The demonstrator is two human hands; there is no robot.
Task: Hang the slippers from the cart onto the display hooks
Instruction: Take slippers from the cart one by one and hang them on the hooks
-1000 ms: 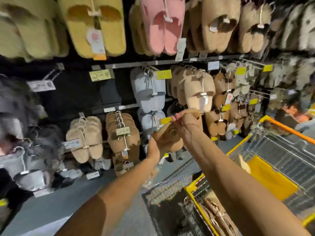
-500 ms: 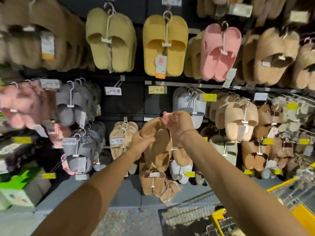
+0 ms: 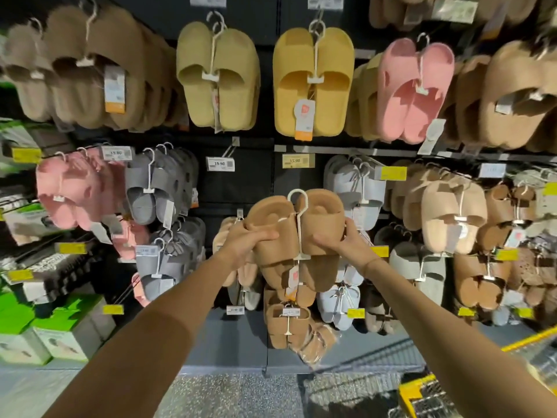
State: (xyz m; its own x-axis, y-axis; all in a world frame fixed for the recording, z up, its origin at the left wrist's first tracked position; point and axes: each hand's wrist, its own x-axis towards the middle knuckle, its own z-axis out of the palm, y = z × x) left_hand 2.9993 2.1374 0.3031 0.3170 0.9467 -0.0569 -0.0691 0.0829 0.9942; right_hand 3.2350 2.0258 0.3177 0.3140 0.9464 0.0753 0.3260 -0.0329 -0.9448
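I hold a pair of brown slippers on a white plastic hanger in front of the display wall, heels up. My left hand grips the left slipper's side. My right hand grips the right slipper's side. The hanger's hook points up, free of any peg, just below an empty display hook and its price tags. More brown pairs hang lower down behind my hands. A yellow corner of the cart shows at the bottom right.
The wall is packed with hanging pairs: olive, yellow, pink, grey, light blue and beige. Green and white boxes are stacked at the lower left. Speckled floor lies below.
My view has swung left and up, away from the cart toward the wall. Both hands have shifted to the slippers' sides and raised the pair, hook upward, toward the empty peg.
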